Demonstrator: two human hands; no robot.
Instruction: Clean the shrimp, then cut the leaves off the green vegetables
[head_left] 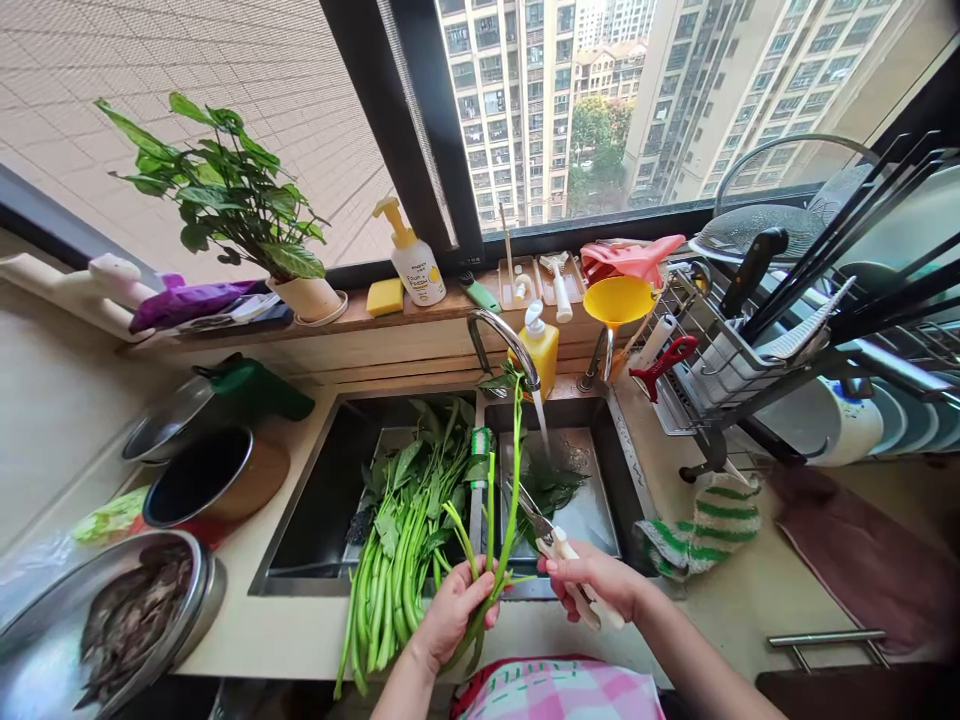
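Observation:
My left hand [461, 605] is closed round a few long green vegetable stems [516, 480], which point up in front of the tap. In my right hand [589, 580] are white-handled kitchen scissors [534, 515], their blades just right of the stems. A large bundle of leafy green vegetables [394, 560] lies left of my left hand, leaves in the left sink basin and stems over the front edge. Cut leaves [551, 492] lie in the right basin. Water runs into that basin from the curved tap [510, 330].
A metal bowl [187, 640] with dark soaked pieces and a brown pot [255, 470] stand on the left counter. A striped cloth [705, 525] lies right of the sink, below a dish rack [675, 400]. The sill holds a potted plant [307, 297] and a pump bottle [420, 268].

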